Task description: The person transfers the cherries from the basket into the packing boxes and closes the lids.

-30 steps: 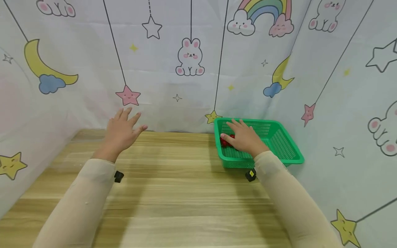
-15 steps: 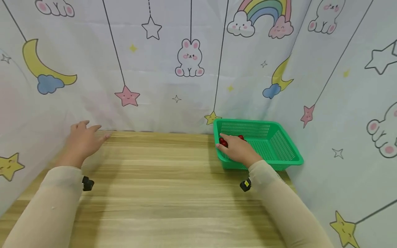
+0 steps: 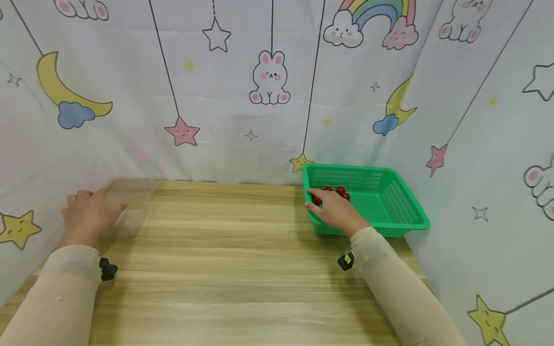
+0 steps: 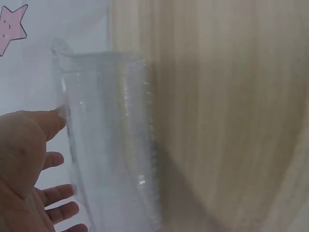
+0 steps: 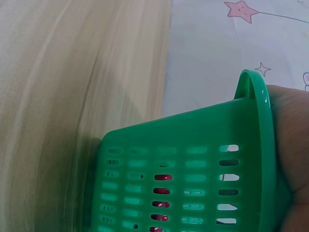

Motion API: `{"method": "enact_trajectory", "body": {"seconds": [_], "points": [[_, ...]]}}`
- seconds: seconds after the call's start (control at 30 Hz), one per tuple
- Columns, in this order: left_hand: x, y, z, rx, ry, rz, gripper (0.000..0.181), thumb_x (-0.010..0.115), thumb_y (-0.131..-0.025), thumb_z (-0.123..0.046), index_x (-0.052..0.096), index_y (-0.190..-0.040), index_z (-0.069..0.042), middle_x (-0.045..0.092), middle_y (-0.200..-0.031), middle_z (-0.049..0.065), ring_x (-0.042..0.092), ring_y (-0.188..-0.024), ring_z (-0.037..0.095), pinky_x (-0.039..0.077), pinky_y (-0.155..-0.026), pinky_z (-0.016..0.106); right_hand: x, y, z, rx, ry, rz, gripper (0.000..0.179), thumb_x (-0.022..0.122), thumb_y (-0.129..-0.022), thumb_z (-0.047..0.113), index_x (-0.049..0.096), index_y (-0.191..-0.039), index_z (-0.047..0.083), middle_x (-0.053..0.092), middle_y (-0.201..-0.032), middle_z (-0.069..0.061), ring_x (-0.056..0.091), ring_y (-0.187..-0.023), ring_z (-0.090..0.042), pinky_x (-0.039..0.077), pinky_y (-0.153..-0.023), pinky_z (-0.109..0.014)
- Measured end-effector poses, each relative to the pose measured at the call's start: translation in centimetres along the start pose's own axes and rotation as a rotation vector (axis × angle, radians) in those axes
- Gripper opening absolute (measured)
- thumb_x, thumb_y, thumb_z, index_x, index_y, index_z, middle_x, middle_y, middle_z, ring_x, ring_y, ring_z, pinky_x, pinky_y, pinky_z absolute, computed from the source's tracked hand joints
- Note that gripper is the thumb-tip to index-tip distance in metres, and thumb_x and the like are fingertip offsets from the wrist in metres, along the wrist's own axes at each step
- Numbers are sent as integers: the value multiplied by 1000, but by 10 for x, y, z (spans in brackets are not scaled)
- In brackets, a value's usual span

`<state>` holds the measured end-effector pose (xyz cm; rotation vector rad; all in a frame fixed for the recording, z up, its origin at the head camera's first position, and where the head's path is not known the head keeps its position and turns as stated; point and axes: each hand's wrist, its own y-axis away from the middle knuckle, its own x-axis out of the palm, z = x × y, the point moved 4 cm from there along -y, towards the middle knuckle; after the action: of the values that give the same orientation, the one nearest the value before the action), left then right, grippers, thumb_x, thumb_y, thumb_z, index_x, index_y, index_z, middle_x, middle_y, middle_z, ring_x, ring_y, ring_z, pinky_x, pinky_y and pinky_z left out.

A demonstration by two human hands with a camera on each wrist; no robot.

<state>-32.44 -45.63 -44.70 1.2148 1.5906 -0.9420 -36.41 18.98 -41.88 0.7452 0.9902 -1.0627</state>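
A clear plastic container (image 4: 108,140) stands on the table at the far left, hard to make out in the head view. My left hand (image 3: 88,216) is at its side. In the left wrist view the thumb tip meets its rim while the other fingers stay apart, loosely bent. Over the left end of a green perforated basket (image 3: 368,225) lies my right hand (image 3: 335,209), index finger and thumb at the rim. Its other fingers are hidden, so I cannot tell whether it grips. Several small shiny red balls (image 3: 341,191) like cherries lie inside the basket.
Both containers stand on a wood-grain table (image 3: 225,259). Behind and beside it hangs a white cloth (image 3: 225,96) printed with rabbits, stars and moons. A small black device (image 3: 108,269) sits at the left wrist, another black device (image 3: 346,261) at the right.
My left hand has moved left and down to the clear container. The right hand has lowered from above the basket to its left rim, staying there for the last half second.
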Motion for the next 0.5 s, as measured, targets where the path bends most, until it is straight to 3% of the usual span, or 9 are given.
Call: {"method": "enact_trajectory", "body": {"seconds": [0.23, 0.5], "points": [[9, 1, 14, -65, -10, 63, 102, 51, -112, -70, 33, -169, 12, 28, -150, 58, 30, -133, 76, 43, -99, 85, 3, 1, -3, 15, -31, 15, 68, 57, -117, 58, 44, -177, 27, 53, -176, -11, 63, -152, -41, 55, -119, -68], [9, -2, 15, -84, -2, 127, 100, 54, -112, -68, 36, -166, 15, 27, -153, 57, 29, -136, 78, 41, -106, 88, 4, -1, -6, 20, -90, 10, 68, 58, -117, 57, 43, -177, 29, 56, -174, -14, 64, -150, -41, 54, -120, -68]]}}
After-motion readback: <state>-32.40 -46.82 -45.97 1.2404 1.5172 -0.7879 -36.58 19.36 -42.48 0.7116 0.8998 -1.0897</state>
